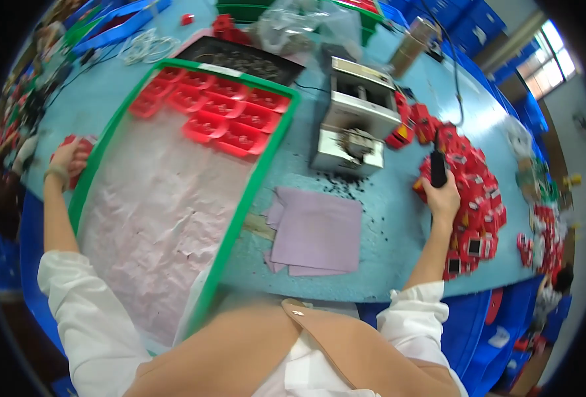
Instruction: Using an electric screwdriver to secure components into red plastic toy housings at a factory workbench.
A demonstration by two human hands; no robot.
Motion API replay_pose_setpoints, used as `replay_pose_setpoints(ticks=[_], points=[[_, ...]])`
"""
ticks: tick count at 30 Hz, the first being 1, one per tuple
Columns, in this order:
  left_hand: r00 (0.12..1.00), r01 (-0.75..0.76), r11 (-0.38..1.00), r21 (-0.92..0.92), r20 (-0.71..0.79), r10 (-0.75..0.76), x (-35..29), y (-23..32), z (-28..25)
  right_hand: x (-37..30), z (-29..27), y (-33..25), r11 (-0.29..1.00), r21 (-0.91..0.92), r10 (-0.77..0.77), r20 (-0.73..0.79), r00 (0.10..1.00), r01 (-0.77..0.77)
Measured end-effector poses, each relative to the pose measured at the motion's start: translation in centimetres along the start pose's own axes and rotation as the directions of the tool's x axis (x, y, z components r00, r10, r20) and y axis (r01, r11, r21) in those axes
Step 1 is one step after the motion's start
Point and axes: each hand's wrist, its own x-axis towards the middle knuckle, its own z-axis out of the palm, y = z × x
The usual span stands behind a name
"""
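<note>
My left hand (73,160) is at the far left, just outside the green-rimmed tray (240,223). Its fingers are curled round a red plastic part (89,141), partly hidden by the hand. On the right, my right hand (444,197) grips a black stick-shaped tool, seemingly a screwdriver (437,169), held upright; its tip is hidden. Beside that hand lies a big heap of red plastic housings (475,188), some with dark square windows. Rows of red shell parts (230,109) fill the tray's far end, and pinkish wrinkled sheeting (167,205) covers the rest.
A metal screw feeder (356,119) stands mid-table, with small black screws (346,184) scattered before it. Purple-grey sheets (317,230) lie near the front edge. Behind the tray are a black tray (240,61) and a clear plastic bag (299,30). A dark cable (457,83) hangs at the right.
</note>
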Motion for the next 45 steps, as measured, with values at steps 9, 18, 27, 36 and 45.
replay_pose_setpoints(ticks=[9,18,27,36,45], points=[[0.928,-0.226,0.972,0.059,-0.29,0.233,13.2,-5.6,-8.4,2.4,1.1,-0.1,0.998,0.049,0.026,0.007,1.0,-0.026],[0.358,-0.887,0.259,0.383,0.214,0.909,-14.5,9.4,15.7,0.6,-1.0,-0.5,1.0,0.018,-0.006,0.024,1.0,0.006],[0.104,-0.925,-0.114,0.364,0.53,0.842,-22.3,8.9,27.1,-3.1,-5.9,-0.2,0.835,0.524,0.056,0.229,0.972,-0.171],[-0.027,-0.995,0.016,-0.101,0.41,0.912,-31.1,9.4,30.0,-5.3,-8.5,-2.2,0.115,0.955,-0.228,0.293,0.929,-0.273],[0.105,-0.994,0.068,0.08,0.738,0.667,-35.0,5.2,38.7,-8.3,-6.9,-5.0,0.108,0.944,-0.44,0.327,0.836,-0.313]])
